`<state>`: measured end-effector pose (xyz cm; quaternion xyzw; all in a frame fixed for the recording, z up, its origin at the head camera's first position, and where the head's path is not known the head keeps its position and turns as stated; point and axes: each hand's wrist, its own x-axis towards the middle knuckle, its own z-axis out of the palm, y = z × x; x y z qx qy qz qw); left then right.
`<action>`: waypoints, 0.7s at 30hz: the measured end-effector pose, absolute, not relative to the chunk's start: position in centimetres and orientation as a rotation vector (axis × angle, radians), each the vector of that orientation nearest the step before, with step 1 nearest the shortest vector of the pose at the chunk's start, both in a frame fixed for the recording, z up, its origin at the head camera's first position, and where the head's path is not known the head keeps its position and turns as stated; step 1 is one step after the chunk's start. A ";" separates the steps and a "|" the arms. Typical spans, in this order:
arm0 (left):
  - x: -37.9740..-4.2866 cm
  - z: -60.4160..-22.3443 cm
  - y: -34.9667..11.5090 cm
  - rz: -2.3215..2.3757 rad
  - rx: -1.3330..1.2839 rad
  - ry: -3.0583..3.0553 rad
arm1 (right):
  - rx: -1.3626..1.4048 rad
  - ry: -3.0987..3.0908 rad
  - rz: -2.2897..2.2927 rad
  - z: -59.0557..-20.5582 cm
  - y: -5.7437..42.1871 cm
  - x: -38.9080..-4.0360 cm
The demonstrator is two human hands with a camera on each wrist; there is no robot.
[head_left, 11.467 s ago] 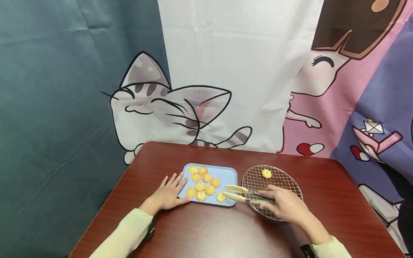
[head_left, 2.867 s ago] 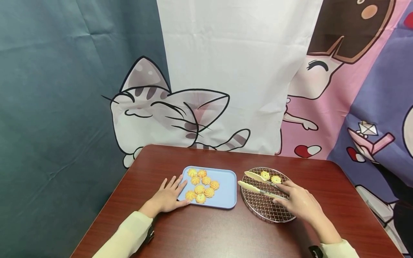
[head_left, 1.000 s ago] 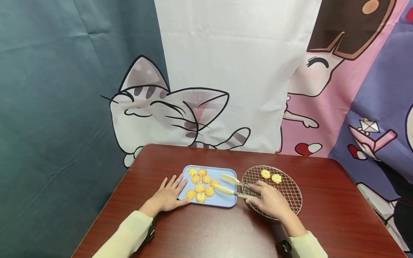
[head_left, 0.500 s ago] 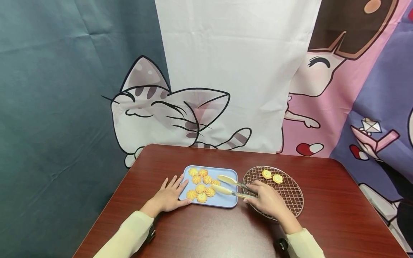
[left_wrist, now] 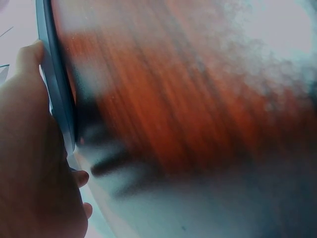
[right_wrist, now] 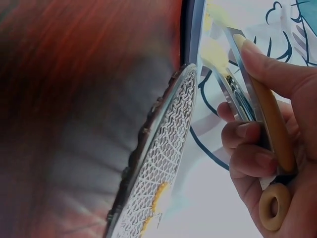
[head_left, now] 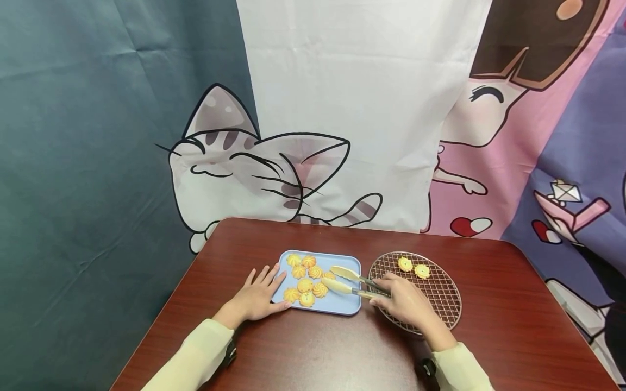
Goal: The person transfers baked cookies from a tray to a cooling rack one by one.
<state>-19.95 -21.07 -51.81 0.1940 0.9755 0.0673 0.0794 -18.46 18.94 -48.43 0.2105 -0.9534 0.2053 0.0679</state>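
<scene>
Left hand (head_left: 256, 296): spread flat, grasping nothing; fingers rest on tray's left edge, thumb at near corner, likely to stop sliding.
Right hand (head_left: 406, 298): grasping tongs, thumb opposite fingers, presumably to control the squeeze.
Tongs (head_left: 337, 286): tips apart over tray, by the rightmost tray cookie (head_left: 329, 275); contact can't be told.
Tray (head_left: 342, 306): on table (head_left: 323, 347), left of rack, cookies clustered toward its left; near both hands, probably for short reach.
Rack (head_left: 447, 304): just beside tray, partly under right hand; two cookies (head_left: 422, 271) sit near far rim, apparently leaving near mesh free.
</scene>
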 end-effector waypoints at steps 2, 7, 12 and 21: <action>-20.0 -51.8 -21.0 0.189 0.575 2.921 | 0.638 -2.886 0.613 -48.3 18.9 -18.6; -20.0 -52.0 -21.0 0.183 0.573 2.922 | 0.654 -2.910 0.584 -48.0 18.9 -18.8; -20.1 -52.0 -21.0 0.169 0.568 2.917 | 0.660 -2.914 0.601 -47.8 18.9 -18.9; -20.2 -52.1 -21.1 0.160 0.562 2.920 | 0.687 -2.894 0.565 -47.8 18.9 -19.1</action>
